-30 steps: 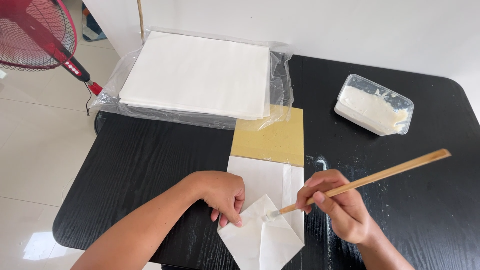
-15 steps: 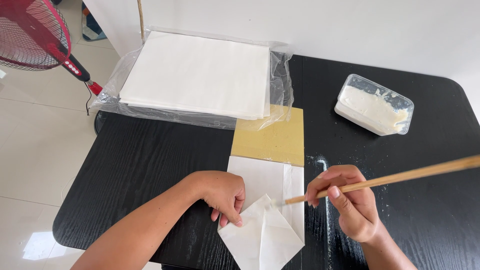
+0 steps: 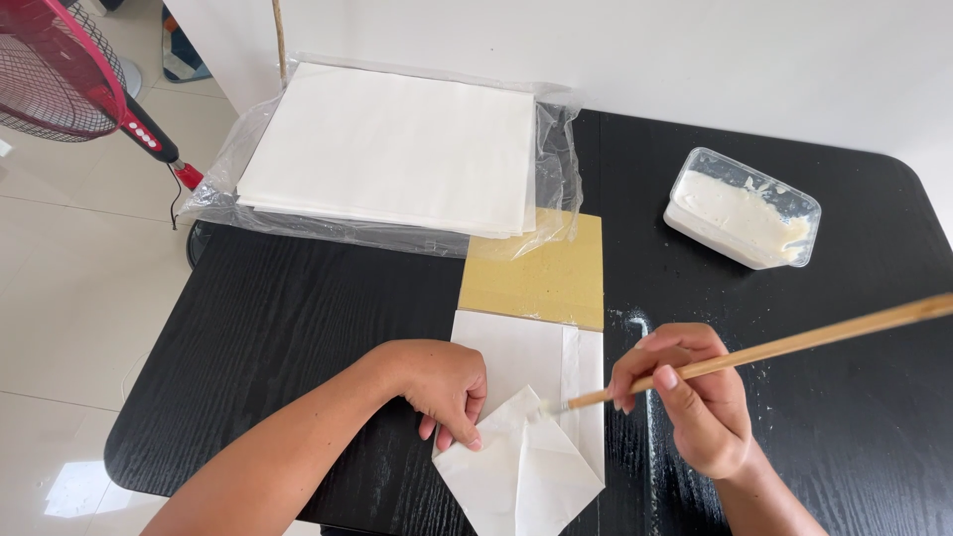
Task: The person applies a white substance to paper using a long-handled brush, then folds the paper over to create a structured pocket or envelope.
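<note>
the left hand (image 3: 442,382) rests flat-knuckled on the near part of a black table (image 3: 298,328), its fingers bent down and pressing the left edge of a folded white sheet of paper (image 3: 521,437); it pins the sheet rather than grasping anything. the paper lies at the near middle of the table, its near part folded into pointed flaps that overhang the near edge, its far part lying flat. the right hand (image 3: 690,402), just to the right of the paper, is closed around a long wooden stick (image 3: 794,342), pinched between thumb and fingers, with the stick's long end running off to the far right. the stick's near tip, pale and wet-looking, touches the paper at the peak of the folded flap, just beside the left hand's fingers. past the paper, touching its far edge, lies a yellow-brown square card (image 3: 546,273). farther still, on the far left part of the table, a stack of white sheets (image 3: 392,149) sits in an open clear plastic wrap (image 3: 556,164) that overlaps the card's far corner. at the far right, well apart from both hands, stands a clear plastic tub (image 3: 743,208) holding white paste. small white specks dot the table between tub and right hand. a red fan (image 3: 60,69) stands on the pale tiled floor at the far left.
</note>
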